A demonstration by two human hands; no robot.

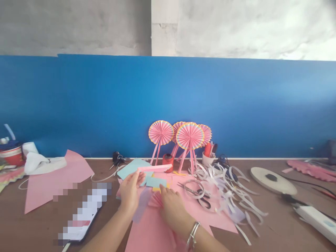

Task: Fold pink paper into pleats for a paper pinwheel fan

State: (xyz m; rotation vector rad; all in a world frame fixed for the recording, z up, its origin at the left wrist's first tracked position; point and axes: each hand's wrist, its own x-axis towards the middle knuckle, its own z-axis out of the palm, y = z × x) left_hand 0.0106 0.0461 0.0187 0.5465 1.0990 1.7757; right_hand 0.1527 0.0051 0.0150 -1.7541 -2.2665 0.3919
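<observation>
My left hand (130, 190) pinches one end of a folded pink paper strip (154, 168), which points to the right above the table. My right hand (173, 206), with a silver bracelet on the wrist, lies over the papers with its fingers stretched forward. Its fingertips touch the edge of a small light blue paper piece (156, 182). Beside its thumb is a piece of pleated pink paper (155, 199), partly hidden by the hand. Large pink paper sheets (147, 231) lie beneath both hands.
Several pink pleated paper fans (190, 135) stand at the back, near a red spool (168, 162) and a white cup of tools (208, 159). Scissors (204, 199), a tape ring (193, 189) and white strips (244, 196) lie right. A phone (85, 217) lies left.
</observation>
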